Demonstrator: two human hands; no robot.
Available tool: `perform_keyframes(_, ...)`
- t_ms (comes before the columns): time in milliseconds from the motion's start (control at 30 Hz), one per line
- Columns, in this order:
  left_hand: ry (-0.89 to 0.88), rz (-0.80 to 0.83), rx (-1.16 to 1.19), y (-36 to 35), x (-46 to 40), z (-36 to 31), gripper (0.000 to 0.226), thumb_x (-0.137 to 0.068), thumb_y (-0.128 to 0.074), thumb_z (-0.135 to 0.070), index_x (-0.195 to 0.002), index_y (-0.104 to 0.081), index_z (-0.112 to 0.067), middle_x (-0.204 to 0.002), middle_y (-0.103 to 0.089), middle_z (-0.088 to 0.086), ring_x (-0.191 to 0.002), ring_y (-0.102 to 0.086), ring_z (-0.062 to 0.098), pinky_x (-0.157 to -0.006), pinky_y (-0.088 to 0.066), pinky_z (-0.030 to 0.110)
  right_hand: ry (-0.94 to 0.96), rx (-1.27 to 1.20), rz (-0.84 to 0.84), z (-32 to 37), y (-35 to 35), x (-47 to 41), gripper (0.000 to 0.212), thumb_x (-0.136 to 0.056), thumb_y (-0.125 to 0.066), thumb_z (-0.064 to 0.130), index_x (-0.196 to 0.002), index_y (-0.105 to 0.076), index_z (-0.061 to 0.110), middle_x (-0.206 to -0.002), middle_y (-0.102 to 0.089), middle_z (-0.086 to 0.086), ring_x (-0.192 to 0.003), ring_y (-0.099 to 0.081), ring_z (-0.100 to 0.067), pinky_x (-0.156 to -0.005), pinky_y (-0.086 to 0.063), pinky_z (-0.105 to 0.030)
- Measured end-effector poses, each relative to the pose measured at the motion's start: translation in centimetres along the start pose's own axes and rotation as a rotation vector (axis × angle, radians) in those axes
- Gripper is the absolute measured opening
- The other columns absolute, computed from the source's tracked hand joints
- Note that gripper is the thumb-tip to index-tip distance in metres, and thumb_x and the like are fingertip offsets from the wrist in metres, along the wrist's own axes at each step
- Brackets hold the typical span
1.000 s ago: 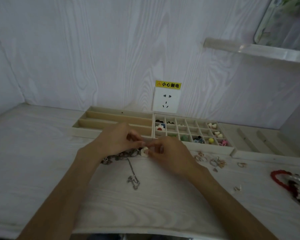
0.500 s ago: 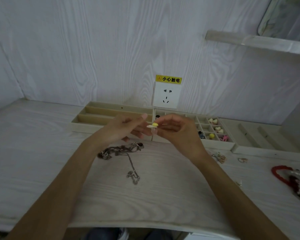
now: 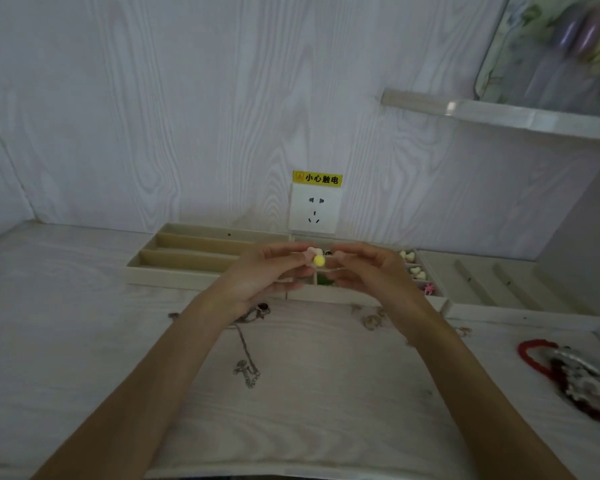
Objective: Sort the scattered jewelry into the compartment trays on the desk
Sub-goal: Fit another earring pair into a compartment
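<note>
A small yellow and pink earring [image 3: 316, 258] is held up in the air between the fingertips of my left hand [image 3: 267, 275] and my right hand [image 3: 371, 271]. Both hands hover just above the front of the grid tray [image 3: 433, 299], which holds small studs and hides mostly behind them. To its left lies the long-slot tray [image 3: 174, 258], with nothing visible in its slots. A thin chain necklace [image 3: 246, 355] trails on the desk under my left wrist.
A few loose rings [image 3: 373, 320] lie on the desk before the grid tray. A red bracelet with a silvery heap [image 3: 568, 372] lies at the right edge. A third tray [image 3: 510, 303] stands at the right. A wall socket [image 3: 315, 209] sits behind the trays.
Both hands rose from the desk, where they worked at the necklace, and lifted the small earring up in front of the trays. The necklace stayed on the desk.
</note>
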State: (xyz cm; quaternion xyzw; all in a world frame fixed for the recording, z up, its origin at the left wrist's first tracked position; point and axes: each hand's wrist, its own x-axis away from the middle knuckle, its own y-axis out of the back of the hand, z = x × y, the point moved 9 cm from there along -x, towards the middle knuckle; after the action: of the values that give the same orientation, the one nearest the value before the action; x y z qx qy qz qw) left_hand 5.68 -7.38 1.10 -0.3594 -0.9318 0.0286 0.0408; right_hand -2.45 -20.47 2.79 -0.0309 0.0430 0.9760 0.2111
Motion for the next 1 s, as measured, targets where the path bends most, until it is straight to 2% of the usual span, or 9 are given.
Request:
perform_keyframes(100,-0.048,0.001,-0.039,-3.2,-1.4,-0.9,0.023,-0.084,-0.070,-0.021,-0.106,-0.071,-0.017,-0.098,-0.074,0.001,-0.091,-0.071,0.009,-0.066,-0.055,0.017,-0.003,-0.027,-0.013,0.4,2.5,0.6,0.026,-0.082,-0.068,0.017,-0.107,-0.069,0.009,-0.094,-0.074,-0.008,-0.088,-0.071,-0.017,-0.077,-0.056,-0.021)
perform_keyframes(267,-0.090,-0.007,-0.088,-8.4,-4.3,-2.1,0.024,-0.080,-0.075,-0.020,-0.103,-0.073,-0.013,-0.093,-0.074,0.002,-0.080,-0.070,0.004,-0.062,-0.055,0.013,0.078,-0.056,-0.180,1.7,8.5,0.5,0.017,-0.083,-0.068,0.013,-0.099,-0.073,0.013,-0.093,-0.075,-0.005,-0.087,-0.071,-0.014,-0.076,-0.055,-0.018)
perform_keyframes(333,-0.139,-0.024,-0.240,-9.4,-5.4,-2.4,0.023,-0.075,-0.079,-0.020,-0.096,-0.074,-0.013,-0.082,-0.072,-0.003,-0.071,-0.067,-0.001,-0.058,-0.050,0.009,0.064,0.002,-0.189,1.5,10.1,0.1,0.020,-0.083,-0.067,0.011,-0.102,-0.072,0.010,-0.097,-0.074,-0.006,-0.089,-0.070,-0.015,-0.079,-0.055,-0.018)
perform_keyframes(367,-0.171,-0.016,-0.341,-9.9,-5.9,-2.5,0.022,-0.073,-0.080,-0.021,-0.094,-0.074,-0.014,-0.081,-0.071,-0.004,-0.071,-0.065,0.000,-0.062,-0.050,0.011,0.051,0.061,-0.177,1.3,10.7,-0.1,0.022,-0.083,-0.068,0.011,-0.105,-0.071,0.008,-0.098,-0.073,-0.007,-0.091,-0.070,-0.016,-0.079,-0.054,-0.017)
perform_keyframes(533,-0.267,0.026,-0.743,-11.8,-7.0,-1.7,0.032,-0.072,-0.079,-0.033,-0.102,-0.072,-0.028,-0.091,-0.072,-0.008,-0.083,-0.066,0.006,-0.076,-0.054,0.028,-0.003,0.361,-0.068,0.5,11.7,-1.1,0.022,-0.078,-0.073,0.010,-0.100,-0.073,0.010,-0.097,-0.073,-0.005,-0.089,-0.070,-0.010,-0.078,-0.054,-0.015)
perform_keyframes(700,-0.312,0.051,-0.853,-12.4,-7.1,-0.6,0.024,-0.073,-0.077,-0.037,-0.097,-0.074,-0.031,-0.090,-0.074,-0.008,-0.086,-0.067,0.006,-0.083,-0.055,0.036,-0.058,0.582,-0.061,0.4,11.7,-2.1,0.017,-0.069,-0.081,0.012,-0.073,-0.072,0.026,-0.085,-0.073,0.001,-0.081,-0.068,-0.008,-0.081,-0.053,-0.021)
perform_keyframes(800,-0.325,0.076,-0.873,-12.3,-7.3,-0.4,0.029,-0.072,-0.079,-0.037,-0.099,-0.070,-0.032,-0.090,-0.075,-0.006,-0.091,-0.067,0.009,-0.083,-0.054,0.037,-0.076,0.640,-0.044,0.4,11.4,-2.4,0.013,-0.069,-0.081,0.014,-0.078,-0.075,0.022,-0.085,-0.072,0.000,-0.081,-0.065,-0.004,-0.080,-0.051,-0.018)
perform_keyframes(933,-0.345,0.111,-0.857,-12.3,-7.6,-0.2,0.020,-0.071,-0.080,-0.033,-0.090,-0.074,-0.030,-0.086,-0.074,-0.011,-0.083,-0.067,0.003,-0.082,-0.055,0.036,-0.106,0.686,-0.034,0.2,11.5,-2.2,0.014,-0.070,-0.081,0.013,-0.078,-0.075,0.023,-0.084,-0.073,-0.006,-0.087,-0.068,-0.017,-0.087,-0.052,-0.031)
perform_keyframes(1000,-0.350,0.114,-0.874,-12.3,-7.6,-0.1,0.017,-0.072,-0.080,-0.030,-0.089,-0.076,-0.030,-0.087,-0.074,-0.012,-0.083,-0.067,0.002,-0.082,-0.055,0.035,-0.102,0.711,-0.017,0.0,11.4,-2.2,0.013,-0.069,-0.081,0.014,-0.079,-0.076,0.021,-0.076,-0.072,0.000,-0.078,-0.066,-0.010,-0.081,-0.052,-0.026)
